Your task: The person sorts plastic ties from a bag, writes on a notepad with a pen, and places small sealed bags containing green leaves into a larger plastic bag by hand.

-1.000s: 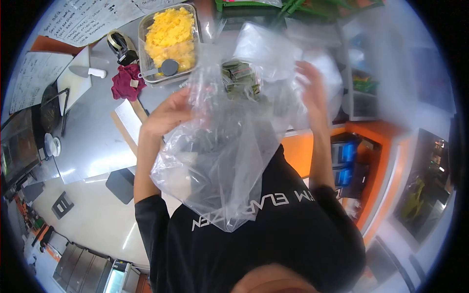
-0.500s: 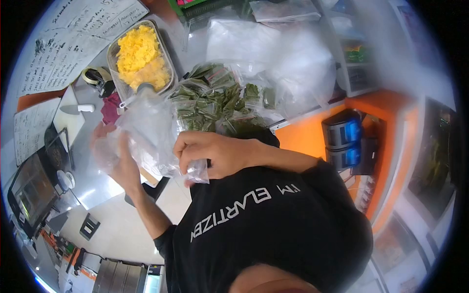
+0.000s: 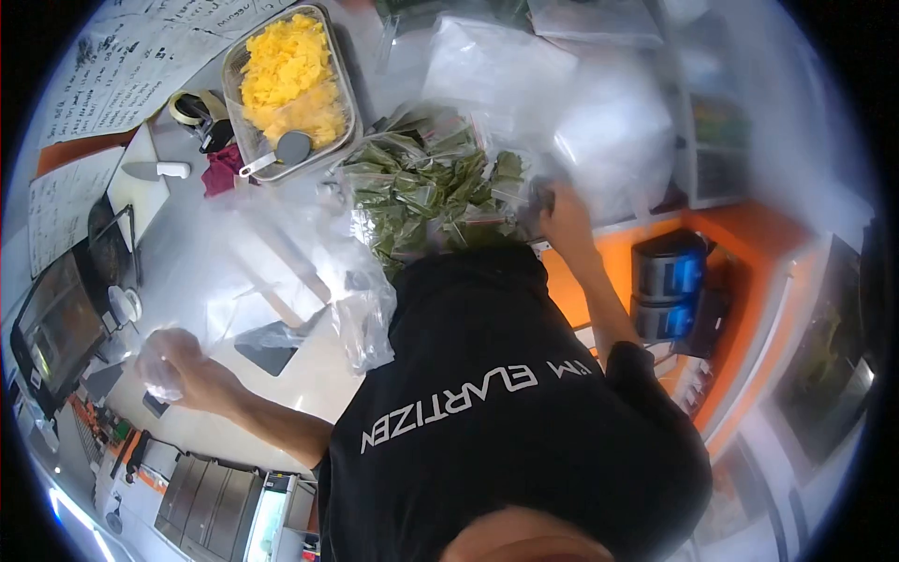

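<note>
My left hand (image 3: pixel 183 373) is out past the table's left front edge, its fingers curled around whitish, crumpled clear plastic (image 3: pixel 161 382). Beside the leaf pile's right end, my right hand (image 3: pixel 565 220) is blurred. Its fingertips touch or nearly touch something dark there, and I cannot make out whether they grip it. Several small clear packets of green leaves (image 3: pixel 426 192) are heaped in front of my body. A large clear plastic bag (image 3: pixel 361 314) lies loosely across the table, its end drooping over the front edge.
A clear tub of yellow shreds (image 3: pixel 290 80) stands behind, a grey-ended scoop (image 3: pixel 292 147) on it. Nearby are a tape dispenser (image 3: pixel 201 117), a maroon cloth (image 3: pixel 223 170) and a white-handled knife (image 3: pixel 169 170) on a white board. Stacked plastic bags (image 3: pixel 501 70) lie at the back.
My right hand has let go of the large clear bag and moved right to the end of the leaf packets. My left hand has swung down and left, off the table.
</note>
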A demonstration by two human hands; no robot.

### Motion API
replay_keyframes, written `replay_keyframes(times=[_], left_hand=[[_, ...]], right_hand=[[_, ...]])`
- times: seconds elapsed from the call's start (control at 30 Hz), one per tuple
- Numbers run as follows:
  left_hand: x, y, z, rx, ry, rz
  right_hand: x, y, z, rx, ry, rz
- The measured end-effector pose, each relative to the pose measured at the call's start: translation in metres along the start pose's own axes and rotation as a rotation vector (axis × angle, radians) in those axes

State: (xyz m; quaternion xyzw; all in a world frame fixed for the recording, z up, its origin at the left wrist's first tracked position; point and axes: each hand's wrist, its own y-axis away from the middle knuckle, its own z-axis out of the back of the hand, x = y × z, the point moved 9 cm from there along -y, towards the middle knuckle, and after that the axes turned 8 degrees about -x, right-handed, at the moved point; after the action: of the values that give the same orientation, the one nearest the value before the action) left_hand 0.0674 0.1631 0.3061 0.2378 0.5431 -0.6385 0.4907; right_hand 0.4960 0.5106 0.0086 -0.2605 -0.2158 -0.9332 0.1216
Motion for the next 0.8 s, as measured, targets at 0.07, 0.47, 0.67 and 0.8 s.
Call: replay_keyframes(times=[0.07, 0.47, 0.67, 0.8], left_hand=[[0.032, -0.003, 0.001, 0.229, 0.046, 0.019], [0.003, 0.023, -0.041, 0.560, -0.200, -0.026], [0.013, 0.035, -0.046, 0.639, -0.174, 0.108], [0.012, 0.044, -0.051, 0.730, -0.144, 0.065]], right_hand=[[0.016, -0.002, 0.015, -0.043, -0.091, 0.090], [0.062, -0.039, -0.010, -0.141, 0.024, 0.419], [0.236, 0.033, 0.068, 0.216, -1.044, 0.237], [0.386, 0.096, 0.062, 0.382, -1.136, 1.090]])
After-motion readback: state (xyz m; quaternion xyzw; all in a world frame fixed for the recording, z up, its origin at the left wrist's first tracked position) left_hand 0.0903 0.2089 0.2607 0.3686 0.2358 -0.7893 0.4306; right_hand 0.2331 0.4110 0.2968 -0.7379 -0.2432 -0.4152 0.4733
